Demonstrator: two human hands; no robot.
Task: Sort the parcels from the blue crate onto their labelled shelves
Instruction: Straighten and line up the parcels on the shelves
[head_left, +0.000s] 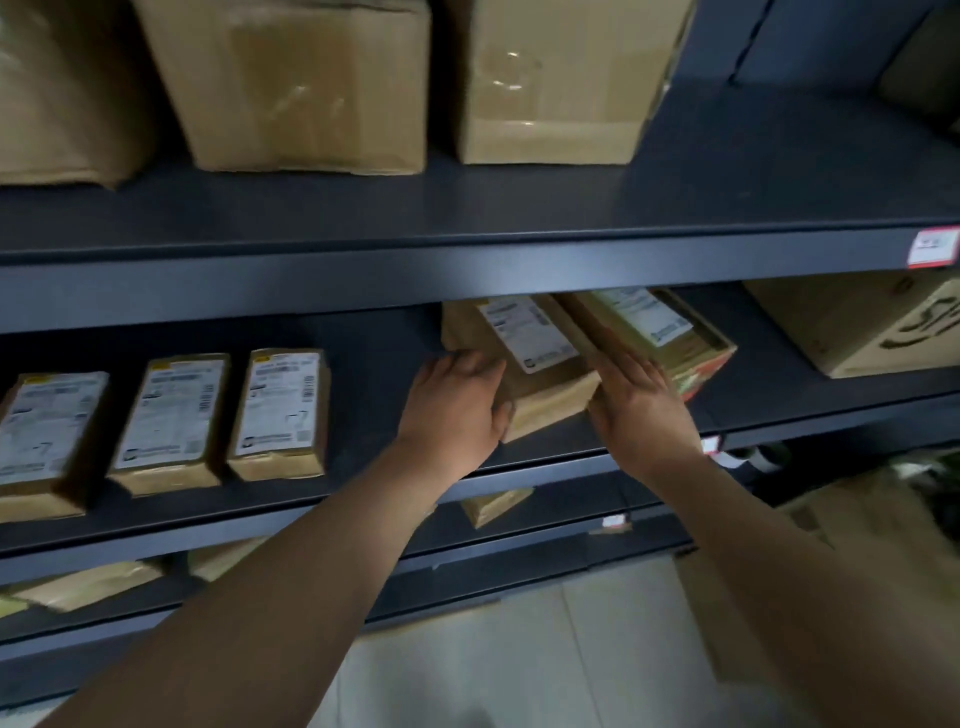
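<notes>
Top shelf (727, 171): 3 big cardboard boxes (62, 88) (306, 83) (561, 78). Middle shelf (374, 364): 5 labelled parcels, 3 in a row at left (47, 436) (169, 421) (280, 413), 2 mid-shelf (524, 358) (654, 332), plus 1 larger box (857, 327) at right. Lower shelf (566, 501): at least 3 parcels, partly hidden. 3 shelf tags (935, 248) (709, 445) (614, 521). 2 hands (454, 410) (641, 410).

— What colour is the parcel (550, 395) between the left fingers (467, 364) and the right fingers (628, 370)?
— Brown. Its label (527, 332) is white with dark print.
— And the second parcel (685, 345), just past the right fingers?
— Brown too, with a white label and a red and green strip on its edge.
— The row of three parcels (171, 421), well left of the left fingers?
— Brown, with white labels, black stripes and a bit of yellow on top.
— The shelf (467, 260) above the fingers?
— Dark blue-grey. Its tag (932, 248) is red and white.
</notes>
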